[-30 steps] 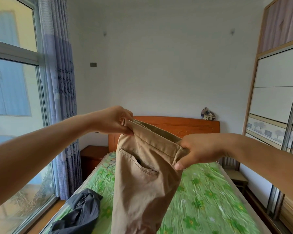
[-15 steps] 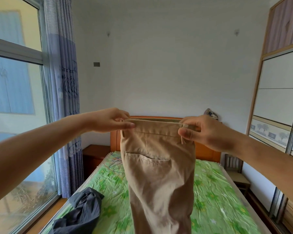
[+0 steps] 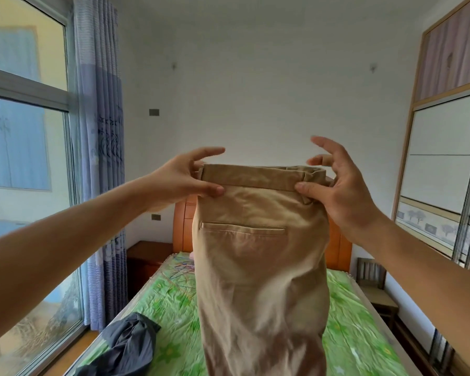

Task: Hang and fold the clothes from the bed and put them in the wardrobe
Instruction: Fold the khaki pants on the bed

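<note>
Pants (image 3: 258,253): the legs run off the bottom edge, so the hems are not visible. The pants block the middle of the bed (image 3: 171,308) and most of the headboard (image 3: 183,221). On both sides the fingers behind the waistband are hidden, so I can't tell which ones back up my thumbs. Both my forearms are cut by the frame edges. Some thin coloured things lie on the bed by the headboard, partly behind the pants and too small to identify. The wardrobe (image 3: 442,158) on the right is cropped at the frame edge. The dark garment (image 3: 128,346) is cut off at the bottom.

Counts:
- One pair of pants, held up in the air over the bed, with one welt pocket facing me.
- One dark garment, crumpled on the left side of the bed, near me and apart from the pants.
- Two hands, both on the waistband.
  - My left hand (image 3: 182,180) pinches the left corner, thumb on the front, index finger straight out above the band.
  - My right hand (image 3: 337,191) pinches the right corner, thumb pressed on the front, upper fingers lifted and spread clear of the cloth.
- One bed and one headboard.
- One nightstand (image 3: 147,256), left of the headboard.
- One chair (image 3: 375,289), between the bed and the wardrobe.
- One curtain (image 3: 101,158), beside one window (image 3: 25,158).
</note>
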